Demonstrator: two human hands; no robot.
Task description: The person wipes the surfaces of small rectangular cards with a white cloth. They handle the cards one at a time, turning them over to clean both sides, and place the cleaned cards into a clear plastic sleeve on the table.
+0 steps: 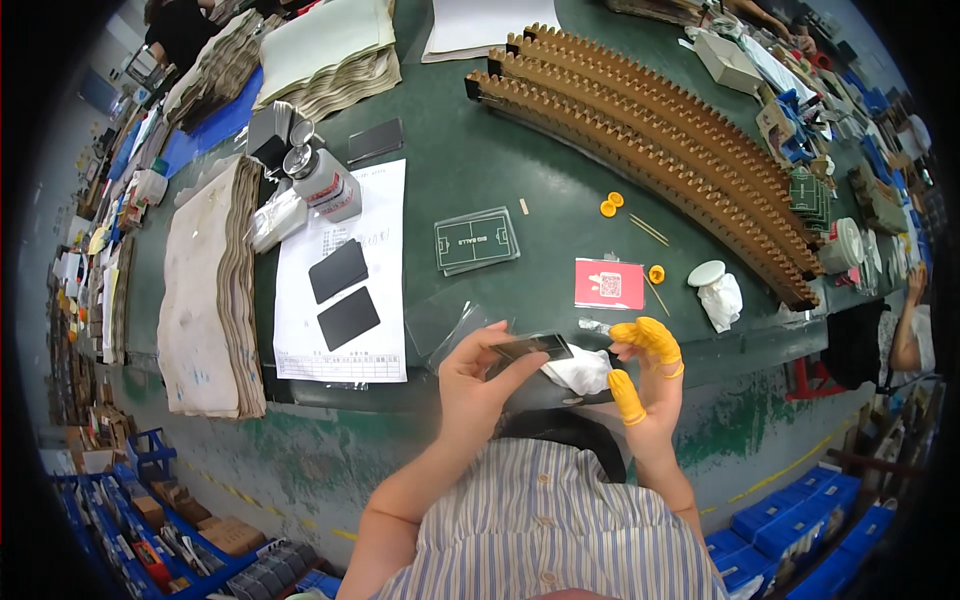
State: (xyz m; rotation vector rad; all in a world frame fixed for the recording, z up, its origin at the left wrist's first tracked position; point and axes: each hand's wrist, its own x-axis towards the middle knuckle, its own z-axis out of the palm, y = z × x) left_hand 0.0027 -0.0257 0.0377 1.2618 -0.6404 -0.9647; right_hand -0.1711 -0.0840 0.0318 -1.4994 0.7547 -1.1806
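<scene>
My left hand pinches a small dark rectangular plate between thumb and fingers, tilted above the table's near edge. Yellow finger cots cover the thumb and some fingers of my right hand. Its thumb and fingers are spread apart, with nothing visibly gripped. A crumpled white cloth sits between the plate and my right thumb; I cannot tell whether the thumb touches it. Beyond the hands lies a short stack of dark green plates with white line markings. Clear plastic film rests beside my left hand.
Slotted wooden racks curve across the far right. A pink card, thin wooden sticks, rolled yellow finger cots and a cloth-wrapped pad lie nearer. Leftward are a pump bottle, dark cards and stacked sheets.
</scene>
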